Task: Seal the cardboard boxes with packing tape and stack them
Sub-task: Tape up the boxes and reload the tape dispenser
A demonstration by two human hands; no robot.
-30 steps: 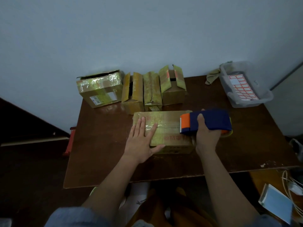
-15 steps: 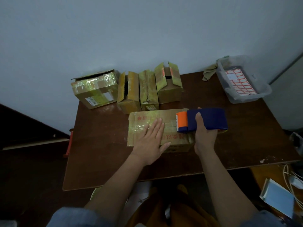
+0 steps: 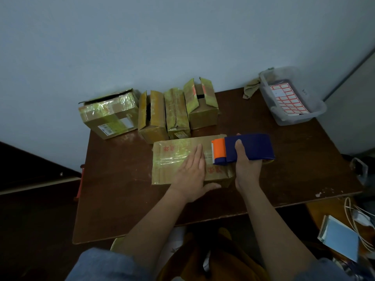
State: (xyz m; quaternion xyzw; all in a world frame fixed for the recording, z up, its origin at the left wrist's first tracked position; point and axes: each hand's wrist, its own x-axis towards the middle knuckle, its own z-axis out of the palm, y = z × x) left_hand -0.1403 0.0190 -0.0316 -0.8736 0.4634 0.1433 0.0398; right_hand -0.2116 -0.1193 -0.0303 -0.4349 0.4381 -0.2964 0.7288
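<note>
Cardboard box (image 3: 178, 159) lay under the left hand (image 3: 192, 175), fingers straight and pressing flat on its lid. Just beyond those fingertips, the right hand (image 3: 246, 165) gripped the tape dispenser (image 3: 243, 148). Best kept low and pulled steadily off the box's edge, with the palm holding firm.

We seem to be in a plain home packing corner: worn wooden table (image 3: 121, 189) against a bare wall (image 3: 162, 37), label bin (image 3: 292, 98), reused cardboard boxes (image 3: 109, 114).

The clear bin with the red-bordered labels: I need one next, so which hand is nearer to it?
Right. The right hand grips the tape dispenser, nearer the clear bin; the left hand lies flat on the box, farther away.
</note>
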